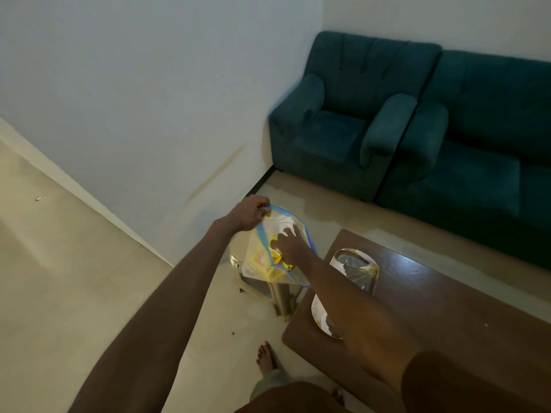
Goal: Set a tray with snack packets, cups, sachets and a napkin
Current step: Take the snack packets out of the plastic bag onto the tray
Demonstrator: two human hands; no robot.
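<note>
Two bare hands are working a clear zip bag (268, 248) held over the floor left of the table (447, 308): the left hand (250, 213) is pinching its rim open while the right hand (290, 244), fingers spread and gripping nothing, is reaching down toward yellow packets (275, 257) directly beneath it.

No text can be read; the yellow packets (275, 257) perhaps carry print, too blurred to make out.

Clear blue-rimmed bag (268, 257) of yellow packets (275, 257), held open.
</note>
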